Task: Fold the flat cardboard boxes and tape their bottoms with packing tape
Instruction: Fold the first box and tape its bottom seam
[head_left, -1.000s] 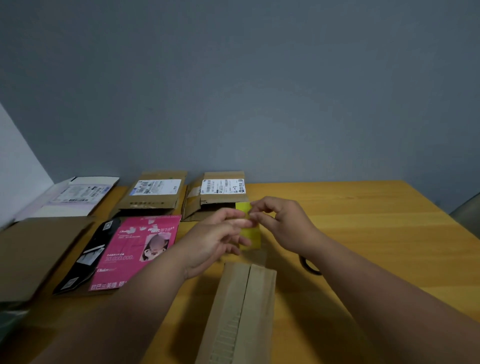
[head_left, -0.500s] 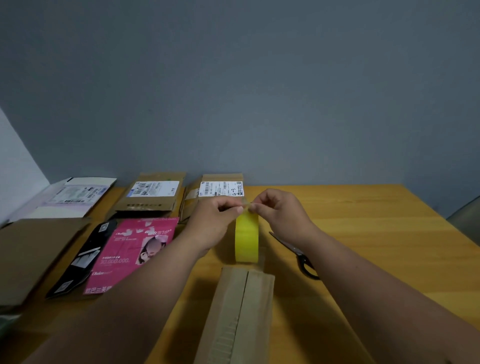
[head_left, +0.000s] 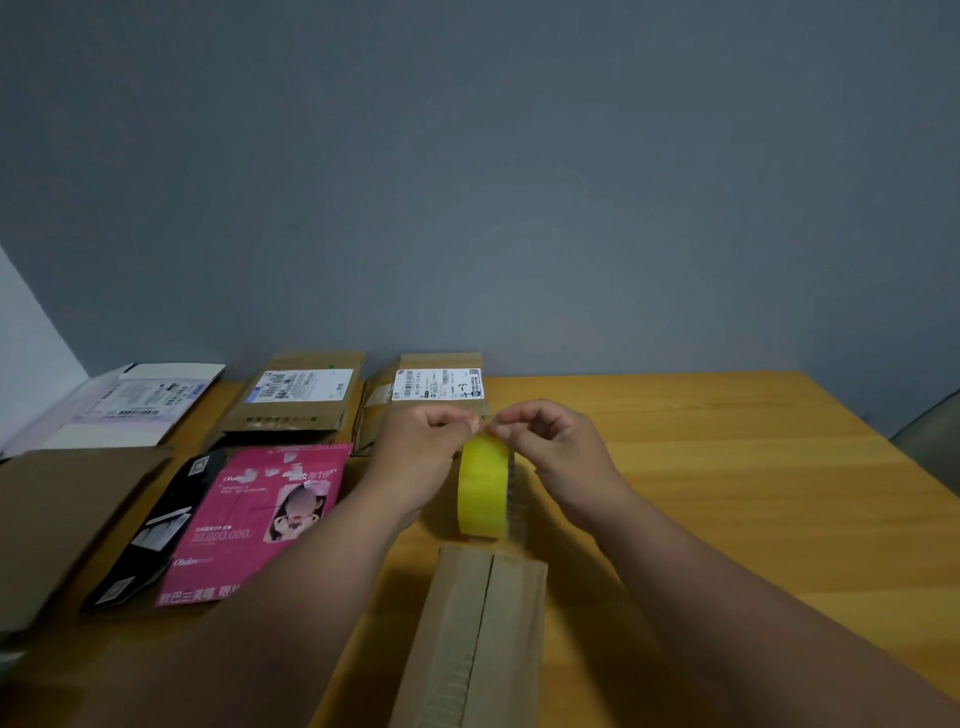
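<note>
A yellow roll of packing tape stands on edge just beyond a folded brown cardboard box, whose closed flaps meet in a centre seam facing up. My left hand and my right hand meet above the roll. Both pinch the tape at its top with thumb and fingertips. A clear strip of tape hangs down the roll's right side.
Flat boxes lie at the left: a pink printed one, a black one, a plain brown one, two labelled brown ones and a white one. The wooden table stretches right to a grey wall.
The roll has turned from a tilted hold to standing upright on edge. Both hands rose to its top and pinch the tape there. The scissors seen earlier are hidden behind my right arm.
</note>
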